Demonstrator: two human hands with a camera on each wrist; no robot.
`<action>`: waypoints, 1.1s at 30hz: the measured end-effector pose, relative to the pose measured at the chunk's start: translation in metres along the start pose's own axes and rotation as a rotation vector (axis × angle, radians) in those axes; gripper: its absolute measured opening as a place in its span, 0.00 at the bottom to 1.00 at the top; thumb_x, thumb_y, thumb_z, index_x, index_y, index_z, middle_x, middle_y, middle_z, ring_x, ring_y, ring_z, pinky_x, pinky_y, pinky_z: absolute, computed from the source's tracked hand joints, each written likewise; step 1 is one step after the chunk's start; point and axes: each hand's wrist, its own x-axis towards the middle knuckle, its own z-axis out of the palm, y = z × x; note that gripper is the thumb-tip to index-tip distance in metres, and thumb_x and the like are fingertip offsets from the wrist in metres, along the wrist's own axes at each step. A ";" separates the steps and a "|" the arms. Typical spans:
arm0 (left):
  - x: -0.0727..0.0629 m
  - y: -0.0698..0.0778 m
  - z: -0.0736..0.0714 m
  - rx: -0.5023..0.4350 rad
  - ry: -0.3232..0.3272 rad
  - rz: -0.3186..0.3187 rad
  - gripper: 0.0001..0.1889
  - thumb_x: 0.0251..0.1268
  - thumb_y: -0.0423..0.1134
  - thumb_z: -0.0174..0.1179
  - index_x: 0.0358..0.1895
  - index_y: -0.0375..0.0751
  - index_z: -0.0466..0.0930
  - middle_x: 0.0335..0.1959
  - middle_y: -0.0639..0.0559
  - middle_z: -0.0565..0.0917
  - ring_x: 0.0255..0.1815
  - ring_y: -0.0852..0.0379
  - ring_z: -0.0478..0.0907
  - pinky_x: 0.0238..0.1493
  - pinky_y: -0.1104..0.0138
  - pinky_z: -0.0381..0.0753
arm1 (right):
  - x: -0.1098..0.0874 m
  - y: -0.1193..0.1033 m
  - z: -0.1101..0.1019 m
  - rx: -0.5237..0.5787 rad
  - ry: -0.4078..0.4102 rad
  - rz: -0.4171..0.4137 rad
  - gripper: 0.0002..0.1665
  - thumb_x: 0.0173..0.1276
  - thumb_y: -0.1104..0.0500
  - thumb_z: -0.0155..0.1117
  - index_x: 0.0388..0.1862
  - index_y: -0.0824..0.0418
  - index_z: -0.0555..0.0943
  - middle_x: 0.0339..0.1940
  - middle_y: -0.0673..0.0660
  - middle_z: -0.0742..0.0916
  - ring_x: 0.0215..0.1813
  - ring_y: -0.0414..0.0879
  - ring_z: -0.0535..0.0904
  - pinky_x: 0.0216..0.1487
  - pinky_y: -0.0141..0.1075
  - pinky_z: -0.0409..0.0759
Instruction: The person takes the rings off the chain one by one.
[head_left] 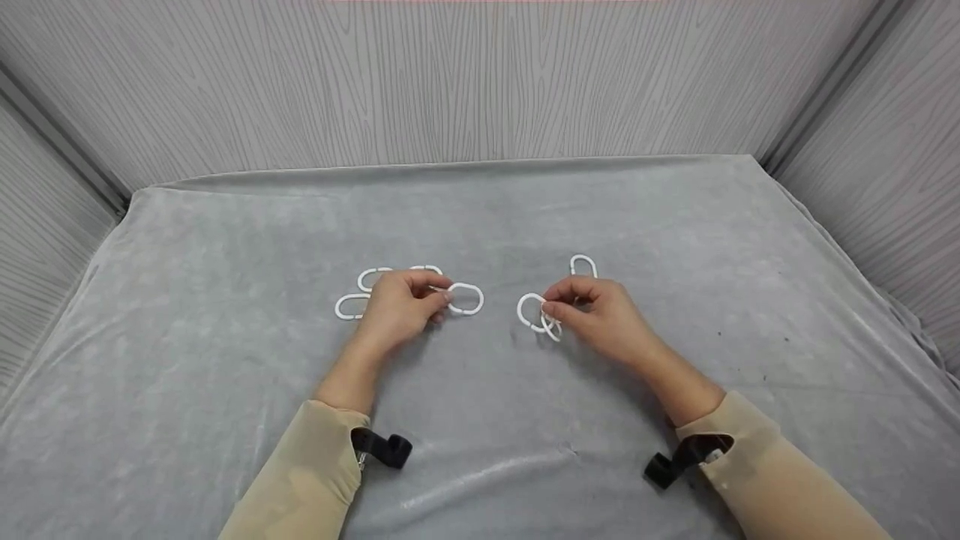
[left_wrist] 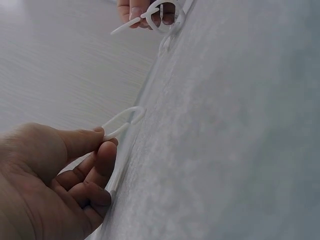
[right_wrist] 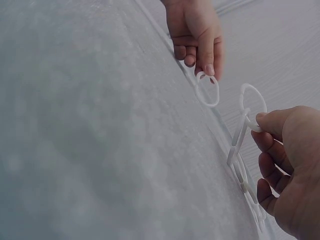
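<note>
My left hand [head_left: 397,307] pinches a white oval plastic link [head_left: 466,285] between thumb and fingers, and the link sticks out to the right. A short way across, my right hand [head_left: 600,313] pinches another white link [head_left: 520,309] by its edge. In the right wrist view, a second link [right_wrist: 239,137] hangs through that one, with more links [right_wrist: 243,186] trailing below toward the cloth. The two pinched links face each other with a space between them. Part of the chain is hidden behind my right hand; one link [head_left: 583,257] shows past its knuckles.
Several loose white links [head_left: 349,318] lie beside and behind my left hand, partly covered by it. Grey cloth [head_left: 480,420] with soft wrinkles covers the table. Pale wood-grain panels [head_left: 450,82] stand behind the table and at both sides.
</note>
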 end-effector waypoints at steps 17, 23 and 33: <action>0.000 0.001 0.000 0.098 0.035 0.043 0.08 0.68 0.30 0.70 0.47 0.34 0.91 0.32 0.50 0.88 0.30 0.59 0.81 0.33 0.72 0.78 | -0.001 0.000 -0.001 -0.023 -0.003 0.004 0.02 0.72 0.62 0.74 0.42 0.60 0.90 0.34 0.50 0.90 0.39 0.45 0.82 0.43 0.32 0.79; 0.000 0.001 -0.002 0.144 0.052 0.065 0.09 0.69 0.32 0.70 0.48 0.34 0.91 0.40 0.47 0.90 0.42 0.50 0.83 0.42 0.68 0.78 | 0.000 -0.001 -0.001 -0.019 -0.001 0.004 0.02 0.72 0.63 0.74 0.42 0.60 0.90 0.34 0.50 0.90 0.39 0.45 0.83 0.44 0.32 0.79; -0.005 0.016 0.001 0.079 0.042 0.068 0.11 0.70 0.34 0.69 0.51 0.33 0.90 0.39 0.48 0.91 0.36 0.55 0.86 0.39 0.69 0.80 | 0.000 -0.001 0.000 -0.009 0.004 -0.006 0.03 0.71 0.62 0.75 0.42 0.61 0.90 0.34 0.52 0.90 0.39 0.44 0.82 0.44 0.31 0.79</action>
